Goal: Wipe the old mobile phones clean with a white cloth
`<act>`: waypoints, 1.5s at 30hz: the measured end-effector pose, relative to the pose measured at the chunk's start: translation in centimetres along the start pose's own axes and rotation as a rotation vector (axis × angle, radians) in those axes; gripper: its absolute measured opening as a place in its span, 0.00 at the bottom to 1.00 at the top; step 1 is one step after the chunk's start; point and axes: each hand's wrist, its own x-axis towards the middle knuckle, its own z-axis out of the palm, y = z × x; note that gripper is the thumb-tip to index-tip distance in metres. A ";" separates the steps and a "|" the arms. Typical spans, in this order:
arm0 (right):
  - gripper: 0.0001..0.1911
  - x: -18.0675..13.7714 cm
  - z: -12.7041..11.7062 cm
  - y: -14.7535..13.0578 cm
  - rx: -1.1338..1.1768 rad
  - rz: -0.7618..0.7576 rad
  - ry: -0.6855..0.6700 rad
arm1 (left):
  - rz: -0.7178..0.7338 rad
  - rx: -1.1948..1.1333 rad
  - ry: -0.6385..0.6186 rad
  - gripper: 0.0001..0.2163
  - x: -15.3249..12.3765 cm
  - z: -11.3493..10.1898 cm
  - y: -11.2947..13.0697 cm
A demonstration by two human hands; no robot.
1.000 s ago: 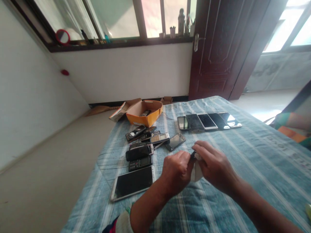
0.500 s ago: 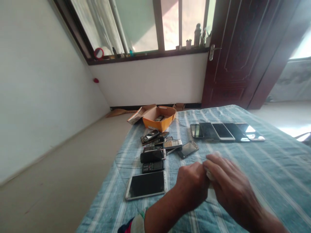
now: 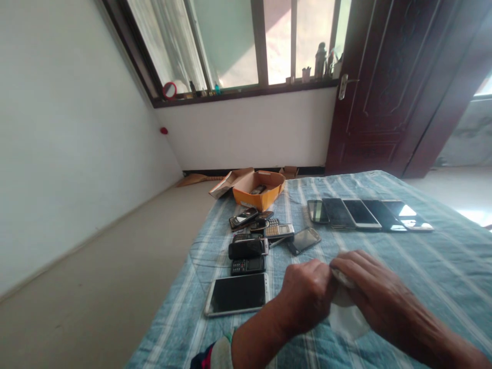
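Together, 2 hands (image 3: 371,282), white cloth (image 3: 348,323).

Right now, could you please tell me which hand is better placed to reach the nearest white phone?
Probably the left hand: it is closer to the white phone; the right hand is farther off, holding white cloth. The left hand's grasp is hidden.

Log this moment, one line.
left hand: closed, contents hidden | right hand: holding thin white sheet | white-framed rectangular phone: screen up | orange cardboard box: open
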 end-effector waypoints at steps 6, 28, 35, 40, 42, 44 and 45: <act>0.09 0.0 0.1 0.7 0.094 -0.017 0.021 | 0.002 0.014 -0.051 0.09 -0.3 0.0 -0.1; 0.11 -0.1 0.8 0.7 0.082 -0.085 0.192 | 0.001 -0.006 -0.034 0.10 -0.3 0.3 -0.5; 0.11 -0.6 0.7 2.3 0.050 -0.141 0.137 | 0.006 -0.030 -0.048 0.11 0.0 -0.3 -0.6; 0.11 -1.4 0.0 4.5 0.059 0.010 0.157 | -0.082 -0.037 -0.057 0.11 0.0 -0.3 -1.1; 0.12 -1.3 0.0 4.3 0.061 0.053 0.158 | -0.090 -0.036 -0.059 0.11 0.0 -0.2 -1.2; 0.12 -1.0 0.2 3.5 0.043 0.025 0.183 | -0.067 -0.039 -0.061 0.11 0.0 -0.2 -1.1; 0.12 -0.9 0.3 3.0 0.032 -0.007 0.198 | -0.049 -0.040 -0.062 0.12 0.0 -0.2 -1.1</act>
